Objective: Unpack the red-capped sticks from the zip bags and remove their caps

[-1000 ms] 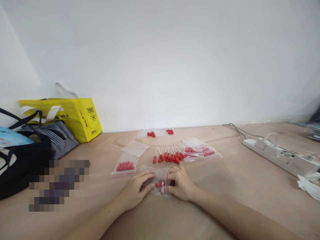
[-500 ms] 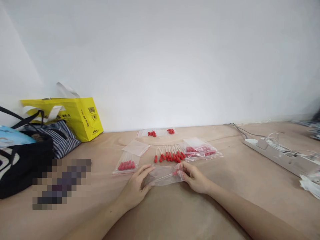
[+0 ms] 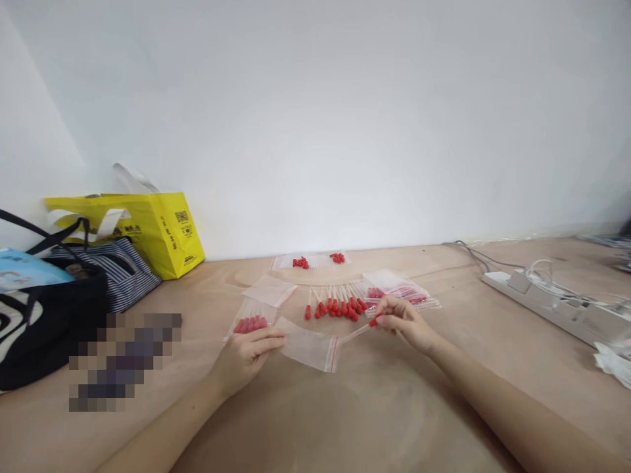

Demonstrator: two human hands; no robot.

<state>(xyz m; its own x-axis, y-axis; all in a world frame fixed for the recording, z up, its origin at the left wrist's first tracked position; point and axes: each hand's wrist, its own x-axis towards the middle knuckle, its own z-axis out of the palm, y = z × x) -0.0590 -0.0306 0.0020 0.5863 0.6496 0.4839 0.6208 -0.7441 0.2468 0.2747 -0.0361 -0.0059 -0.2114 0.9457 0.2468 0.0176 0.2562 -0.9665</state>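
My left hand (image 3: 251,355) pinches the left end of a clear zip-lock bag (image 3: 305,345), whose red-lined mouth faces right. Between the fingers of my right hand (image 3: 401,323) is the red bulb of a dropper (image 3: 355,332). Its clear stem points left, with the tip at the bag's mouth; whether it is just inside, I cannot tell. Beyond the hands lies a row of red-bulbed droppers (image 3: 340,305), bulbs toward me. A filled zip-lock bag (image 3: 250,323) with several droppers is partly hidden behind my left hand.
A stack of filled bags (image 3: 401,292) lies right of the row, another bag with red bulbs (image 3: 320,261) by the wall. A yellow bag (image 3: 172,230), a striped pouch (image 3: 131,276) and a black bag (image 3: 73,315) stand left. A power strip (image 3: 557,305) is at the right.
My right hand has moved right and slightly up, off the bag's mouth, with the dropper, which earlier overlapped the bag. My left hand has shifted left with the bag.
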